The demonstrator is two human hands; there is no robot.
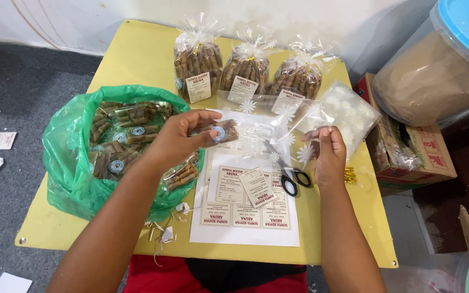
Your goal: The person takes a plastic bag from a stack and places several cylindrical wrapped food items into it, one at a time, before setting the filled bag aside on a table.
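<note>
Snack packet (219, 133) pinched in my left hand (177, 138), clear bag (299, 116) gripped in my right hand (329, 154); 3 filled bags (248, 73) done, many packets in green bag (66, 157) left.

The yellow table (137, 57) was crowded, and little free room remained. On the left, a green plastic bag (66, 157) full of wrapped snack rolls blocked most of that side. At the far edge three filled clear bags (248, 68) stood in a row, closing the way to the wall. In the middle, a sheet of labels (245, 211) lay flat and low, with black scissors (291, 179) beside it. A hand could pass over the bare far left corner and over the near left edge, where only paper scraps (161, 228) lay. On the right, a cardboard box (413, 152) stood just beside the table.
</note>
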